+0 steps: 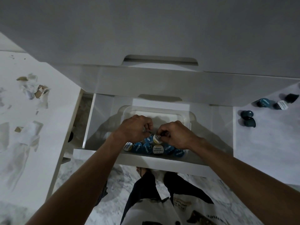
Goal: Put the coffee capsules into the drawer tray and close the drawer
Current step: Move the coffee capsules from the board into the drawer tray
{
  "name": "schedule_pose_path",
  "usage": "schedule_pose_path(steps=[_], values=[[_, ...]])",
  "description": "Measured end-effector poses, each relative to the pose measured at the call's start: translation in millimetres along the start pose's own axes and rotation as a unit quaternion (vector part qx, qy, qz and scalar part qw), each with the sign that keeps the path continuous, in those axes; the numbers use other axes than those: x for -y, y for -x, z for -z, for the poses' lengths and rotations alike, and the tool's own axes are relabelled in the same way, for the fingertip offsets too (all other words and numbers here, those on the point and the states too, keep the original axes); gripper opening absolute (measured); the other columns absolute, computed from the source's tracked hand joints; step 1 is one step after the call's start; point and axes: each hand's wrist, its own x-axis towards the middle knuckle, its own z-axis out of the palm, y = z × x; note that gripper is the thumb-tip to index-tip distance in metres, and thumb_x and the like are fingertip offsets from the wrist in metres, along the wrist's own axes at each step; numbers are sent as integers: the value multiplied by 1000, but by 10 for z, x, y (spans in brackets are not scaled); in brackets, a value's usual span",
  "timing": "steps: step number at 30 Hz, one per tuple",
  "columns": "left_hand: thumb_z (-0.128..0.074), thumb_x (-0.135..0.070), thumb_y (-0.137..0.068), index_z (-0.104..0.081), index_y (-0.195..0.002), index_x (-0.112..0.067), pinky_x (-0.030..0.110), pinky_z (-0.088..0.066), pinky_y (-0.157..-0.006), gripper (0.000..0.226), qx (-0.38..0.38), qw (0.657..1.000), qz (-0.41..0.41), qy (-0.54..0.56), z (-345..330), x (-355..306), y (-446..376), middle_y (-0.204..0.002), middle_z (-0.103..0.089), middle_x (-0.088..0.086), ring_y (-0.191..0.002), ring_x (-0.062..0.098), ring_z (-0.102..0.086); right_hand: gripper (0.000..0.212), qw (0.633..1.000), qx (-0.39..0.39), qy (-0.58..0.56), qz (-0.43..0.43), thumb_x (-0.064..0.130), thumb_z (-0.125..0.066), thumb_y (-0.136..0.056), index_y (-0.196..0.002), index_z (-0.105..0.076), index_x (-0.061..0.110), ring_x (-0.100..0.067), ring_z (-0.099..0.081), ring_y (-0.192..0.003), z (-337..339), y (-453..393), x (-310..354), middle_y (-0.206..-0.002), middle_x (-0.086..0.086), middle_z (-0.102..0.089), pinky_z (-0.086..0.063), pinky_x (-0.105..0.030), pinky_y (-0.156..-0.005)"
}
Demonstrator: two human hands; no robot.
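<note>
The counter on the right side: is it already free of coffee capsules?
No, several dark blue coffee capsules lie on the counter to the right of the open drawer, outside the tray.

Dim light, white cabinet front [146,30], marbled floor [113,200], white countertops [40,111]

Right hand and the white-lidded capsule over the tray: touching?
Touching. In the head view the right hand's fingertips pinch the rim of the white-lidded capsule, with no gap visible, above the tray.
</note>
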Motion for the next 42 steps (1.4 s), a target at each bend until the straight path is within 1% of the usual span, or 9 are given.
schedule_pose_path(steps=[5,8,12,14,16,23,27,33,42], values=[[-73,-30,-81,-64,-106,-31,22,-42,-68,27,-37,999,19,15,-6,0,58,-101,-64,-19,-76,-6,-50,18,1000,-24,-16,-6,17,-74,-84,-102,-72,19,-5,-64,-84,35,18,-3,-96,5,-71,-52,-19,-76],[-74,-34,-80,-62,-106,-33,23,-47,-70,28,-87,994,35,51,26,-43,142,-101,-66,-18,-77,-6,-55,25,994,-86,-61,-12,16,-74,-83,-107,-70,18,-1,-62,-85,92,62,-1,-98,6,-70,-46,-7,-75],[-75,-32,-81,-64,-112,-28,10,-46,-68,33,-139,986,39,83,78,-172,259,-102,-68,-12,-80,0,-60,32,981,-153,-119,-1,17,-78,-79,-111,-70,17,-4,-65,-87,178,150,-2,-95,10,-69,-52,-17,-83],[-77,-32,-81,-65,-110,-26,4,-43,-65,32,-160,981,38,107,102,-272,315,-101,-68,-12,-82,2,-62,35,975,-178,-136,-2,20,-80,-78,-111,-69,20,-1,-65,-86,227,217,6,-95,12,-68,-50,-11,-79],[-78,-32,-79,-67,-109,-24,3,-44,-65,32,-179,976,33,124,103,-395,363,-100,-68,-11,-83,3,-63,37,966,-200,-165,-11,22,-81,-77,-112,-68,21,-3,-65,-85,273,317,16,-96,9,-68,-48,-7,-75],[-79,-34,-79,-69,-102,-26,-1,-42,-66,27,-215,964,-26,157,130,-865,442,-98,-69,-15,-83,-4,-65,38,931,-306,-194,-40,27,-81,-78,-113,-67,19,-2,-66,-85,468,899,106,-98,7,-69,-52,-14,-78],[-79,-31,-79,-70,-98,-23,7,-47,-70,23,-220,955,-78,181,20,-1224,438,-95,-69,-14,-80,-3,-66,34,913,-365,-174,-60,26,-80,-78,-109,-68,19,0,-67,-83,538,1385,82,-93,10,-71,-53,-15,-78],[-78,-29,-80,-70,-97,-22,15,-53,-77,21,-192,952,-140,193,-283,-1889,400,-95,-70,-13,-82,-2,-66,38,879,-425,-189,-107,24,-82,-77,-112,-69,15,5,-65,-82,668,2123,-155,-98,7,-72,-48,-4,-66],[-76,-27,-81,-69,-97,-24,17,-53,-75,18,-181,951,-167,187,-539,-3152,-186,-94,-69,-15,-81,-3,-65,36,855,-465,-173,-149,30,-81,-78,-110,-71,20,7,-65,-81,1281,2895,-1060,-96,10,-73,-49,-6,-66]])
